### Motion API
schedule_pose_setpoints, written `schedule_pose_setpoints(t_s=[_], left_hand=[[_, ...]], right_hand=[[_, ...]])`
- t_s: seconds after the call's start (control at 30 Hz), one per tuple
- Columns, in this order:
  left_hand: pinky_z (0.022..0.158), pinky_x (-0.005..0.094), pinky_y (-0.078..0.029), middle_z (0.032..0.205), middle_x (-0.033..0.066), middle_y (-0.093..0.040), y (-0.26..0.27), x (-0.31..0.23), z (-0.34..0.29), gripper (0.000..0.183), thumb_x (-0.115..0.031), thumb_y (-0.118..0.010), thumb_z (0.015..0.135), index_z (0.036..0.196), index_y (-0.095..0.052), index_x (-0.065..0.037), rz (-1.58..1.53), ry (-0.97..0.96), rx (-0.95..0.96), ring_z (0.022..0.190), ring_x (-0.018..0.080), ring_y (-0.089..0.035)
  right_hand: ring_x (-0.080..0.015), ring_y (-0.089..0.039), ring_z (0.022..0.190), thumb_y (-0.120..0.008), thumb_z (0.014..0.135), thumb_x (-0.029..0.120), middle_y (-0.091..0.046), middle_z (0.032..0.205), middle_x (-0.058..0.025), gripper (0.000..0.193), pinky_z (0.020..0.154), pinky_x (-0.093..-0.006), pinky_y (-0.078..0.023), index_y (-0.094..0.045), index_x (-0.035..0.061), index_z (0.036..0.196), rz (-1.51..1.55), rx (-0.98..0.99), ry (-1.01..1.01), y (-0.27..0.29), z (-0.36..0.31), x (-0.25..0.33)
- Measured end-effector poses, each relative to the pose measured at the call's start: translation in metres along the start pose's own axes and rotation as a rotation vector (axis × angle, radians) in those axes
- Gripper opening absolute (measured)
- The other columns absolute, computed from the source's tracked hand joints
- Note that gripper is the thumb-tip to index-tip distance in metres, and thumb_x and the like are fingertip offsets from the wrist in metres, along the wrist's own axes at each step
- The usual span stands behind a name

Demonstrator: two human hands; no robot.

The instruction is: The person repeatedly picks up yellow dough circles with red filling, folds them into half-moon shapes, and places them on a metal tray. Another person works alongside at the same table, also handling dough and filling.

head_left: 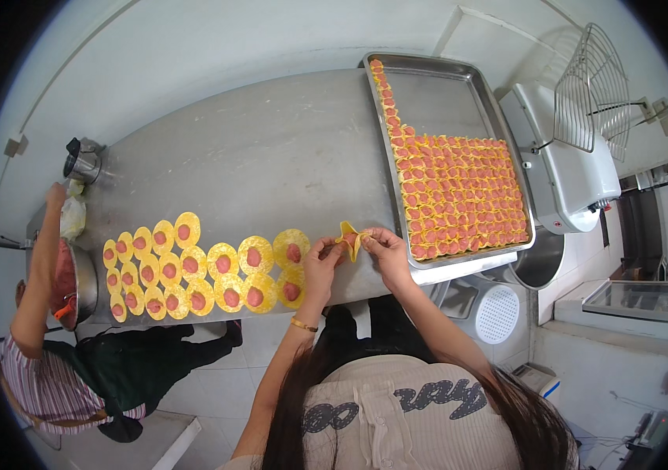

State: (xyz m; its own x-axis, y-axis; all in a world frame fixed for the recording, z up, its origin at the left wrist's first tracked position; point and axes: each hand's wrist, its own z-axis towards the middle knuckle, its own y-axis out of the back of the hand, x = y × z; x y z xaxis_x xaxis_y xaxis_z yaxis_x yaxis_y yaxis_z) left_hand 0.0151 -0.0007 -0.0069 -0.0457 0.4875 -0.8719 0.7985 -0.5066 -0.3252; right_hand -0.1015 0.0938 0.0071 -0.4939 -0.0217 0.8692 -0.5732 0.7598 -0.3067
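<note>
Over the front edge of the steel table, a yellow round wrapper with pink meat filling (350, 240) is held folded up between both hands. My left hand (323, 262) pinches its left side with closed fingers. On the other side, the fingers of my right hand (388, 252) are closed on its edge. To the left lie rows of flat yellow wrappers (258, 244), each with a dab of pink filling. Right of my hands, a metal tray (443, 98) holds tightly packed rows of filled dumplings (463, 196), with one narrow column running up its left side.
At the far left another person's arm (40, 266) reaches past a metal bowl of pink filling (65, 274) toward a metal jug (83, 160). A white machine (561, 157) and a wire rack (594, 90) stand beyond the tray. A white perforated stool (497, 313) is below, right.
</note>
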Motion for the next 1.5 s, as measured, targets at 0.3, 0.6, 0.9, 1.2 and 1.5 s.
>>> schedule_pose_setpoints(t_s=[0.3, 0.6, 0.9, 1.2, 1.5], left_hand=[[0.078, 0.0272, -0.055, 0.096, 0.0032, -0.057, -0.02, -0.023, -0.017, 0.016, -0.007, -0.063, 0.088, 0.099, -0.053, -0.001, -0.205, -0.072, -0.026, 0.093, 0.0124, -0.059], [0.08, 0.0302, -0.052, 0.103, 0.0093, -0.063, 0.0, -0.017, -0.017, 0.017, -0.001, -0.069, 0.078, 0.094, -0.061, 0.001, 0.519, -0.311, 0.021, 0.098, 0.0191, -0.062], [0.076, 0.034, -0.052, 0.096, 0.0132, -0.066, 0.002, 0.004, -0.022, 0.02, 0.0, -0.072, 0.071, 0.087, -0.059, -0.002, 0.709, -0.328, 0.109, 0.089, 0.0255, -0.065], [0.069, 0.0323, -0.053, 0.082, 0.0135, -0.067, -0.011, -0.002, -0.02, 0.031, -0.003, -0.076, 0.07, 0.097, -0.06, -0.001, 0.931, -0.326, 0.16, 0.078, 0.0249, -0.068], [0.062, 0.0417, -0.048, 0.074, 0.0126, -0.063, -0.013, 0.0, -0.009, 0.037, -0.021, -0.08, 0.065, 0.087, -0.056, -0.003, 1.029, -0.386, 0.295, 0.071, 0.032, -0.063]], right_hand=[[-0.0109, -0.061, 0.089, -0.064, 0.083, -0.003, -0.064, 0.098, -0.0044, 0.026, 0.081, -0.0237, -0.047, -0.06, -0.0017, 0.109, -0.085, 0.062, 0.08, -0.014, -0.012, 0.021], [-0.0169, -0.066, 0.086, -0.067, 0.075, -0.006, -0.064, 0.091, -0.0079, 0.031, 0.076, -0.0285, -0.053, -0.064, -0.0004, 0.106, -0.527, 0.209, 0.289, 0.01, -0.002, 0.019], [-0.0294, -0.065, 0.076, -0.064, 0.067, -0.007, -0.062, 0.09, -0.0149, 0.032, 0.067, -0.0345, -0.052, -0.064, 0.0007, 0.098, -0.984, 0.252, 0.371, 0.019, -0.006, 0.009], [-0.0385, -0.057, 0.089, -0.058, 0.067, -0.007, -0.06, 0.088, -0.0168, 0.028, 0.072, -0.0435, -0.048, -0.063, 0.0008, 0.093, -1.022, 0.303, 0.548, 0.018, 0.0, 0.014], [-0.0397, -0.059, 0.084, -0.065, 0.067, -0.002, -0.059, 0.092, -0.0182, 0.028, 0.07, -0.0444, -0.05, -0.063, 0.0011, 0.094, -1.186, 0.309, 0.44, 0.021, -0.004, 0.016]])
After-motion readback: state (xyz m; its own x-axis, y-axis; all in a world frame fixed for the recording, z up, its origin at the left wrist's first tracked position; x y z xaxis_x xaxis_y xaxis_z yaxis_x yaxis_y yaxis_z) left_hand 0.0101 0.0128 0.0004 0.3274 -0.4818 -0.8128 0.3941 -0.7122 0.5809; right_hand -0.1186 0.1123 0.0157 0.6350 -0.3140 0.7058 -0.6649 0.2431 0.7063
